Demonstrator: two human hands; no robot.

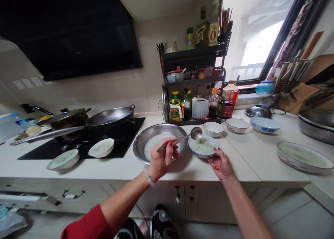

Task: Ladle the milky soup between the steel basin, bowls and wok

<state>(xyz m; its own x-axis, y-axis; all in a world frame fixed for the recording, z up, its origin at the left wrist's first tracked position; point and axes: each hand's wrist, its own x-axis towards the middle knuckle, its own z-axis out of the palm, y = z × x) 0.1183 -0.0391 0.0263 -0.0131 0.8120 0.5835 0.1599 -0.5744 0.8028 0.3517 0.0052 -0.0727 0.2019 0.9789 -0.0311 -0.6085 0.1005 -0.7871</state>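
While the left hand (161, 159), wearing a pale beaded bracelet (148, 176) below a red sleeve (91, 223), is closed round the handle of a long silvery metal ladle (196, 132), the right hand (221, 164) grips the near right edge of a round blue-and-white bowl (198, 155), thumb at its rim. The ladle's cup hangs over the far side of this bowl, which holds pale, milky green-flecked soup (203, 147); whether the bowl rests on the white countertop (242, 162) or is slightly raised, I cannot tell. Just to its left stands a wide, round stainless-steel basin (139, 146) of whitish liquid, partly hidden by the left hand. Further left, a small white bowl (100, 156) of similar soup sits at the front of a black glass cooktop (125, 138). Behind the held bowl are two small white bowls with dark rims (213, 132) and, to their right, a light blue patterned bowl (264, 128).
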